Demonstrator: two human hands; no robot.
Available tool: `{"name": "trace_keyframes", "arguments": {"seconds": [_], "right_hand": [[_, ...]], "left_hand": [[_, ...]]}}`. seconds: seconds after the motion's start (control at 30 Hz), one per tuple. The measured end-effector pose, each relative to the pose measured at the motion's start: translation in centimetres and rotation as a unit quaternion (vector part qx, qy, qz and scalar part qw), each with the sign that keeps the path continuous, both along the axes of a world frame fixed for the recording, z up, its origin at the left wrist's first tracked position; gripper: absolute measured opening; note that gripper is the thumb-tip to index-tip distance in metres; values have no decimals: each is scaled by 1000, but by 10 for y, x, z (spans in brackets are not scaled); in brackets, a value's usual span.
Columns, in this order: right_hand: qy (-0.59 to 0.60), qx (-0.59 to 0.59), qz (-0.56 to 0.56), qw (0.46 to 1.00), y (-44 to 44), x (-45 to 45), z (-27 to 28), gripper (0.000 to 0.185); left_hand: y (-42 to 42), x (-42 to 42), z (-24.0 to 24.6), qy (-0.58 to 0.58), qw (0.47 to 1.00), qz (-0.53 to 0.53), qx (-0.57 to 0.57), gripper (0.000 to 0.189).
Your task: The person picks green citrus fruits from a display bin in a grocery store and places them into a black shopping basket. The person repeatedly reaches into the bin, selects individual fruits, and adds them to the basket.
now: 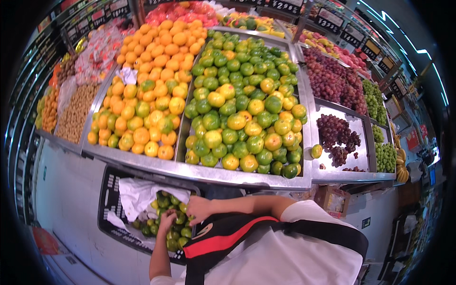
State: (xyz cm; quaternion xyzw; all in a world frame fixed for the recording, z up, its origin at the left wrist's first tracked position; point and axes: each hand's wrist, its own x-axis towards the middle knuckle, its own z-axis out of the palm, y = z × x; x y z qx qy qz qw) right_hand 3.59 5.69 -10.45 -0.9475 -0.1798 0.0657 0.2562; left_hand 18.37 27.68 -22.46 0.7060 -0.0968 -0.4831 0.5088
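Note:
A black plastic crate (107, 199) below the display's front edge holds green mandarins (172, 235) and crumpled white paper (137, 196). My left hand (168, 219) is down among the mandarins near the crate's middle, its fingers bent. My right hand (198, 209) reaches over the crate's right side, fingers pointing down beside the fruit. The fingertips of both are partly hidden, so a grip on a mandarin cannot be made out. Above the crate, a metal display bin (242, 178) is heaped with green-yellow mandarins (231, 121).
Orange mandarins (153, 107) fill the bin to the left, beside longans (76, 114). Red grapes (335, 135) lie in a metal tray on the right, and one loose mandarin (316, 151) rests on the divider. A cardboard box (326, 199) stands under the display's right part.

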Motion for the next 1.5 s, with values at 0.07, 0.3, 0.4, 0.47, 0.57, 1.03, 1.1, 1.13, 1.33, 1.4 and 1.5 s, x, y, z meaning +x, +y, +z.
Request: {"name": "trace_keyframes", "arguments": {"seconds": [0.07, 0.3, 0.4, 0.47, 0.57, 1.03, 1.1, 1.13, 1.33, 1.4, 1.5], "right_hand": [[8, -9, -1, 1000, 0, 1, 0, 45], [9, -1, 8, 1000, -1, 1, 4, 39], [15, 18, 4, 1000, -1, 5, 5, 38], [63, -24, 13, 998, -2, 7, 7, 44], [41, -14, 6, 999, -5, 5, 10, 60], [9, 250, -22, 968, -14, 4, 63, 75], [12, 259, -37, 965, -25, 1, 73, 69], [-20, 294, -53, 954, -31, 0, 77, 66], [2, 494, -216, 842, -86, -33, 115, 59], [82, 618, -275, 732, -108, -48, 128, 56], [80, 722, -375, 576, -144, -66, 142, 59]], "left_hand": [[-9, -7, -4, 10, 1000, 1, 27, 22], [-43, -37, -24, -283, 946, -141, 68, 80], [-46, -35, -25, -279, 944, -172, 46, 84], [-46, -32, -20, -273, 947, -163, 54, 79], [-44, -28, -1, -231, 966, -108, 49, 61], [-35, -55, 157, 72, 983, 94, -137, 32], [-47, -65, 167, 120, 970, 123, -173, 36], [-52, -68, 173, 160, 959, 143, -186, 38], [-106, -72, 204, 373, 841, 268, -287, 37], [-127, -78, 212, 365, 840, 276, -291, 38], [-151, -91, 222, 406, 823, 220, -331, 43]]}}
